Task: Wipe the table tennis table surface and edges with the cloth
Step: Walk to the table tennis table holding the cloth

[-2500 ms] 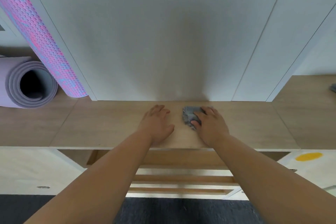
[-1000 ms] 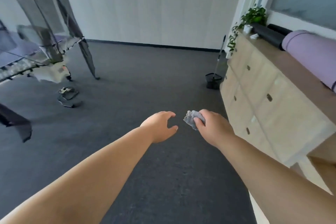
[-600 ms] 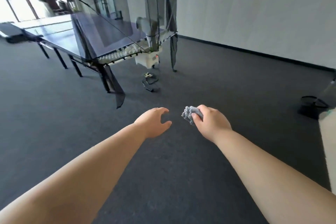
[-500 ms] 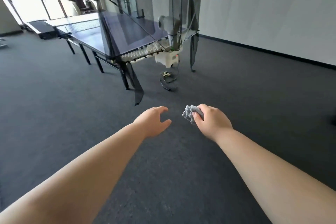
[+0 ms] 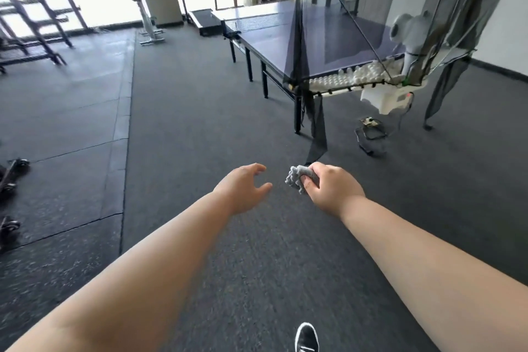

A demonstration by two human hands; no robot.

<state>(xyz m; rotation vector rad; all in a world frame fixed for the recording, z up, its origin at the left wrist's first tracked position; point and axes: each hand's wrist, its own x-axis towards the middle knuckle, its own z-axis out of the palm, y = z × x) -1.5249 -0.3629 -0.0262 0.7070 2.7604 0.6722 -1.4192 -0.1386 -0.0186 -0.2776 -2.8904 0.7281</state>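
R hand (image 5: pixel 333 190) grips bunched grey cloth (image 5: pixel 297 178) in mid-air above dark floor (image 5: pixel 177 128), cloth sticking out past the fingers. L hand (image 5: pixel 243 187) beside it, fingers loose, holding nothing. Blue table (image 5: pixel 274 34) w/ black ball-catch net (image 5: pixel 357 8) stands well apart, ahead-right.

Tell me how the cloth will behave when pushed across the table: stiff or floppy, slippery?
Probably floppy: the cloth is bunched into a wad in the right hand. Likely light, since a mere pinch carries it. Its nubby surface should grip the table rather than skid.
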